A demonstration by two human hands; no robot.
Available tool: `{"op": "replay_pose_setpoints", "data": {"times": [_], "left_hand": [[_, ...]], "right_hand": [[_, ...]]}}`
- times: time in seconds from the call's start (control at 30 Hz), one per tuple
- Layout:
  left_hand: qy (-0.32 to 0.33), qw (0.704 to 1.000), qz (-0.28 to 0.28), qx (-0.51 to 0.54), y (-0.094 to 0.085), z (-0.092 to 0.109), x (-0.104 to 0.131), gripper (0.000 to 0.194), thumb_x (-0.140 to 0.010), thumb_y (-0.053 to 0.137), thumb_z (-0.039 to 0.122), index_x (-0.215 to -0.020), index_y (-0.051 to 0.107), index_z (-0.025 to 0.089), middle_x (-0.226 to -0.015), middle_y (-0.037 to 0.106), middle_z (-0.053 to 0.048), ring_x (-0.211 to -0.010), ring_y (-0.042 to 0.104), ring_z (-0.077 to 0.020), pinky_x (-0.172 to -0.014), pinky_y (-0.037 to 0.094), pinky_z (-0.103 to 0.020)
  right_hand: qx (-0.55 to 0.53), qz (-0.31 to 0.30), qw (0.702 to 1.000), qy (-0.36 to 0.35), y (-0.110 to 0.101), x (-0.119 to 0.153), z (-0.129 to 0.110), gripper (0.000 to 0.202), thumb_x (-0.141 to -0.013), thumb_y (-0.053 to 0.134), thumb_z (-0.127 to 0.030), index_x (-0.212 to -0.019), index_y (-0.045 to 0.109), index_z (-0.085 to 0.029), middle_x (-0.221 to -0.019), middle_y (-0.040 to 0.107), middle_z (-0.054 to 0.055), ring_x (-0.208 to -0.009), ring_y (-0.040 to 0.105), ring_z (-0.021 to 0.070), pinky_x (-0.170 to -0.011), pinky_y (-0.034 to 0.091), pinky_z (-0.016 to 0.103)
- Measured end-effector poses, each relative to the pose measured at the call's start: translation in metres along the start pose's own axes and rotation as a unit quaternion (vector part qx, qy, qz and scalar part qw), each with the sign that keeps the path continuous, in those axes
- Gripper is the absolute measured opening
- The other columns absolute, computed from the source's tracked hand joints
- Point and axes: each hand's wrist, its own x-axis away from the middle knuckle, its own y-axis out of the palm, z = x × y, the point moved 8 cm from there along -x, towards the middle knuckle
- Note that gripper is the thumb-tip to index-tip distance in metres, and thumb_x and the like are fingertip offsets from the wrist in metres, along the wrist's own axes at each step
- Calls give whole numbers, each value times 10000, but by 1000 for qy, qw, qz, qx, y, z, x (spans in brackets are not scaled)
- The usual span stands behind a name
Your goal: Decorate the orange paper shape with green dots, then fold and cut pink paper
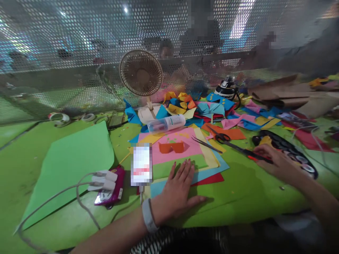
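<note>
My left hand (180, 188) lies flat, fingers outstretched, on stacked coloured paper with a pink sheet (159, 155) and a green strip (164, 170). Just beyond its fingertips is an orange cut-out shaped like glasses (171, 147). At the right, my right hand (277, 162) has its fingers bent around a slim black-and-orange tool (245, 152); its exact kind is unclear. Scissors (223, 137) with dark handles lie at the tool's far end. Tweezers (208, 144) rest at the stack's right edge. Beside my right hand sits a black tray (261, 135) with small items.
A phone (141, 165) on a cable stands left of the stack. Further left are a purple power bank (118, 183) with white plugs and a large green sheet (76, 158). Behind are a clear bottle (166, 124), a fan (141, 73), folded paper scraps (182, 104) and a mesh screen (79, 70).
</note>
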Motion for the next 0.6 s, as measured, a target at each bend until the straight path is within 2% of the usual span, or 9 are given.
{"op": "replay_pose_setpoints", "data": {"times": [0.1,0.27,0.4,0.6], "left_hand": [[-9,1000,8,-20,3,-1,-5,857,-859,261,698,-1491,0,181,-1559,92,-106,-1429,7,-246,-1162,28,-470],[-14,1000,-2,-24,6,-4,-6,833,-861,234,703,-1488,75,178,-1558,105,-94,-1431,-3,-223,-1166,27,-453],[-18,999,-20,-27,6,-5,-7,829,-860,227,707,-1479,136,162,-1551,133,-104,-1432,35,-227,-1163,53,-470],[-12,999,-11,-46,5,-5,-11,837,-857,249,707,-1482,121,166,-1545,162,-118,-1427,79,-261,-1153,87,-497]], "right_hand": [[-20,-54,998,-33,19,-3,-29,259,-843,501,-470,-950,534,-237,-930,684,80,-879,649,257,-746,496,355],[74,-83,991,-79,44,-8,-66,341,-877,438,-552,-890,565,-236,-857,666,24,-756,643,227,-632,460,324],[95,-91,983,-130,49,-7,-80,365,-895,421,-558,-907,569,-224,-877,656,22,-747,643,202,-602,447,296],[121,-96,970,-187,51,-5,-83,362,-922,404,-531,-888,578,-215,-854,618,34,-757,611,194,-634,458,307]]}}
